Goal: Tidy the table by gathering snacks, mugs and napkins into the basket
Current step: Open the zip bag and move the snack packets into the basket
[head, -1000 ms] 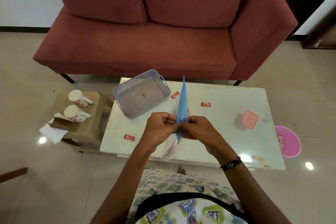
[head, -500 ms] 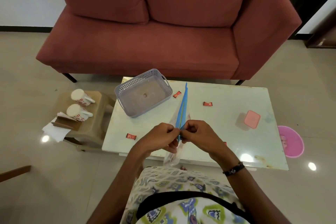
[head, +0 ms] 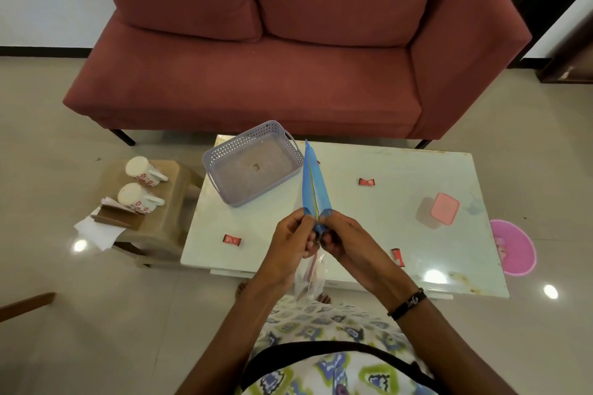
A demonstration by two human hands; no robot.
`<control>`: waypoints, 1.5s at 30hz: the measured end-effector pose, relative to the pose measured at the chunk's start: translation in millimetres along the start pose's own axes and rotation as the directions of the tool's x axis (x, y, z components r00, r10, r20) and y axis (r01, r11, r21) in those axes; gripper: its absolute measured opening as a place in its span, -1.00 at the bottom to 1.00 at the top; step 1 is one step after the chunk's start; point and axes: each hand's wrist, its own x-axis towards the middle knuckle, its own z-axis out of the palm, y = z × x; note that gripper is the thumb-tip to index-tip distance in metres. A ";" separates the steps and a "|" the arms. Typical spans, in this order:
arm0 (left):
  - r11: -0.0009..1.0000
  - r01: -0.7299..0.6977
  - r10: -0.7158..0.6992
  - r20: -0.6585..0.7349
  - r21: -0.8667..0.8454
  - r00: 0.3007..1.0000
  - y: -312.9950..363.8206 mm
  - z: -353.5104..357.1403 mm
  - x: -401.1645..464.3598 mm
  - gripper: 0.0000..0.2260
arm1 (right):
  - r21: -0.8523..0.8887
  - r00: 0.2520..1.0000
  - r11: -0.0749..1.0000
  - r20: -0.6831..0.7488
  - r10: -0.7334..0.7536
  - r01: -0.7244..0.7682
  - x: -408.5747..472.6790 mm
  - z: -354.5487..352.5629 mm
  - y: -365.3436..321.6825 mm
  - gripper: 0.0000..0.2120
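My left hand (head: pixel 293 236) and my right hand (head: pixel 345 239) pinch the near end of a clear zip bag with a blue top strip (head: pixel 313 183), held over the white table (head: pixel 401 228); the two blue lips stand slightly apart. A grey perforated basket (head: pixel 221 155) sits at the table's far left, holding only a small scrap. Three red snack wrappers lie loose on the table: one (head: pixel 232 239) at the front left, one (head: pixel 366 182) past the middle, one (head: pixel 398 256) beside my right wrist. Two white floral mugs (head: pixel 141 170) (head: pixel 136 199) lie on a stool, with white napkins (head: pixel 96 229) by them.
A pink lidded box (head: pixel 444 212) rests on the table's right side. The brown stool (head: pixel 167 212) stands left of the table, with a brown holder (head: pixel 117 221) on it. A red sofa (head: pixel 256 74) runs behind the table. A pink round object (head: pixel 516 250) lies on the floor at right.
The bag's blue strip has tipped from upright toward lying away from me, and its two lips have parted slightly. Both hands stayed together at its near end.
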 end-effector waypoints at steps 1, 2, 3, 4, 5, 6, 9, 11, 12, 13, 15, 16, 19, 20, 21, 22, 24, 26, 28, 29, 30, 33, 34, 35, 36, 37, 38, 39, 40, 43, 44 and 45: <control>0.998 -0.021 0.020 -0.019 -0.059 1.000 -0.7 2.3 -0.8 -0.71 | 0.072 1.000 0.997 -0.020 -0.018 0.019 -0.3 1.3 0.1 -0.77; 0.994 -0.036 0.032 -0.043 -0.104 0.999 -0.6 4.4 -1.5 -0.72 | 0.141 0.999 0.989 -0.039 -0.032 0.037 -0.7 2.6 -0.4 -0.77; 0.990 -0.049 0.041 -0.068 -0.134 0.997 -0.1 6.5 -1.9 -0.73 | 0.194 0.997 0.979 -0.057 -0.045 0.055 -1.1 4.4 -1.1 -0.77; 0.986 -0.063 0.050 -0.088 -0.153 0.995 0.6 8.3 -2.7 -0.74 | 0.234 0.996 0.969 -0.072 -0.060 0.075 -1.9 6.7 -1.1 -0.78; 0.984 -0.075 0.059 -0.104 -0.164 0.993 1.5 9.9 -3.6 -0.74 | 0.262 0.993 0.960 -0.088 -0.077 0.098 -2.4 9.5 -0.6 -0.78; 0.982 -0.085 0.065 -0.117 -0.171 0.991 1.8 10.4 -4.2 -0.73 | 0.288 0.991 0.951 -0.105 -0.084 0.111 -3.3 12.2 -0.4 -0.77; 0.984 -0.110 0.096 -0.103 -0.141 0.990 0.7 5.9 -5.7 -0.73 | 0.243 0.990 0.965 -0.119 -0.073 0.101 -4.3 12.7 -2.2 -0.76; 0.989 -0.128 0.124 -0.058 -0.078 0.991 -1.1 -1.0 -6.7 -0.71 | -0.038 0.995 0.997 -0.070 -0.077 0.074 -2.7 7.2 -8.8 -0.75; 0.990 -0.134 0.132 -0.032 -0.048 0.991 -1.8 -4.2 -7.6 -0.70 | -0.208 0.997 0.976 -0.041 -0.070 0.060 -0.5 4.4 -13.0 -0.75; 0.990 -0.137 0.137 -0.003 -0.020 0.991 -1.8 -6.1 -8.9 -0.70 | -0.348 0.998 0.936 -0.019 -0.057 0.047 2.5 2.2 -16.9 -0.74; 0.991 -0.133 0.131 0.046 0.028 0.990 -0.9 -7.9 -12.4 -0.70 | -0.489 0.999 0.871 0.007 -0.038 0.037 9.7 0.5 -22.9 -0.73; 0.992 -0.123 0.121 0.056 0.041 0.991 -0.2 -8.9 -13.9 -0.70 | -0.521 0.999 0.852 0.029 -0.044 0.052 12.3 1.2 -26.0 -0.72; 0.998 -0.061 0.059 0.065 0.028 0.996 0.8 -17.4 -16.9 -0.74 | -0.547 0.987 0.822 0.115 -0.112 0.157 16.8 4.0 -29.2 -0.73; 0.999 -0.040 0.038 0.077 0.022 0.996 2.3 -20.9 -17.6 -0.75 | -0.538 0.981 0.821 0.138 -0.135 0.189 16.5 4.7 -27.5 -0.74; 0.999 -0.022 0.020 0.083 0.030 0.996 3.5 -24.1 -17.7 -0.75 | -0.518 0.976 0.829 0.156 -0.152 0.212 15.2 5.3 -24.9 -0.75; 0.999 -0.004 0.000 0.082 0.052 0.997 5.3 -26.5 -17.4 -0.72 | -0.495 0.972 0.839 0.172 -0.160 0.225 13.4 5.5 -21.7 -0.75; 0.991 0.018 -0.026 0.062 0.133 0.998 10.1 -29.8 -14.2 -0.71 | -0.485 0.964 0.839 0.210 -0.164 0.248 8.7 6.9 -19.0 -0.75; 0.978 0.015 -0.026 0.051 0.207 0.998 15.4 -31.3 -10.1 -0.73 | -0.507 0.952 0.818 0.265 -0.151 0.270 4.4 8.5 -20.2 -0.73; 0.970 0.001 -0.013 0.045 0.241 0.999 19.4 -31.7 -7.7 -0.72 | -0.504 0.948 0.816 0.276 -0.160 0.284 1.7 9.6 -20.2 -0.74; 0.971 -0.005 -0.005 0.040 0.239 0.999 19.6 -32.0 -7.2 -0.72 | -0.485 0.952 0.828 0.255 -0.172 0.280 0.0 10.1 -19.0 -0.75; 0.976 -0.010 0.001 0.039 0.219 0.999 19.3 -32.0 -7.7 -0.71 | -0.454 0.957 0.849 0.225 -0.185 0.271 -1.6 10.4 -16.8 -0.76; 0.995 -0.020 0.016 0.043 0.096 0.999 14.5 -30.9 -12.3 -0.69 | -0.354 0.965 0.899 0.130 -0.226 0.258 -5.9 9.3 -9.5 -0.70; 0.999 -0.021 0.020 0.043 0.035 0.999 12.3 -30.6 -14.0 -0.68 | -0.335 0.967 0.907 0.089 -0.239 0.255 -6.7 7.3 -7.6 -0.69; 0.999 -0.019 0.020 0.038 -0.026 0.999 10.7 -30.2 -15.5 -0.67 | -0.324 0.968 0.914 0.037 -0.247 0.246 -7.2 3.8 -6.0 -0.68; 0.997 -0.015 0.018 0.030 -0.070 0.999 9.7 -29.8 -16.6 -0.67 | -0.325 0.969 0.918 -0.015 -0.246 0.227 -7.6 -0.4 -5.6 -0.68; 0.997 -0.012 0.014 0.024 -0.082 1.000 8.5 -29.5 -17.3 -0.67 | -0.345 0.971 0.917 -0.054 -0.232 0.200 -7.7 -4.9 -5.8 -0.69; 0.998 -0.007 0.009 0.024 -0.062 1.000 7.7 -29.2 -18.0 -0.68 | -0.387 0.976 0.907 -0.069 -0.208 0.166 -7.5 -8.9 -6.3 -0.70; 1.000 -0.006 0.007 0.032 -0.027 0.999 6.7 -29.3 -18.5 -0.69 | -0.452 0.982 0.883 -0.063 -0.178 0.131 -7.0 -11.7 -7.3 -0.72; 1.000 -0.005 0.004 0.046 0.010 0.999 6.0 -29.9 -18.7 -0.70 | -0.532 0.988 0.841 -0.045 -0.148 0.102 -5.3 -13.9 -8.2 -0.74; 0.995 0.027 -0.035 0.078 0.101 0.996 6.5 -34.6 -20.0 -0.70 | -0.742 0.992 0.665 -0.009 -0.129 0.080 7.6 -13.9 -13.6 -0.77; 0.991 0.037 -0.049 0.097 0.127 0.994 7.5 -35.7 -21.2 -0.70 | -0.787 0.989 0.610 0.008 -0.146 0.097 13.6 -12.0 -16.9 -0.77; 0.987 0.043 -0.062 0.119 0.154 0.991 8.4 -35.8 -22.8 -0.70 | -0.817 0.986 0.563 0.039 -0.164 0.126 19.3 -9.3 -20.9 -0.78</control>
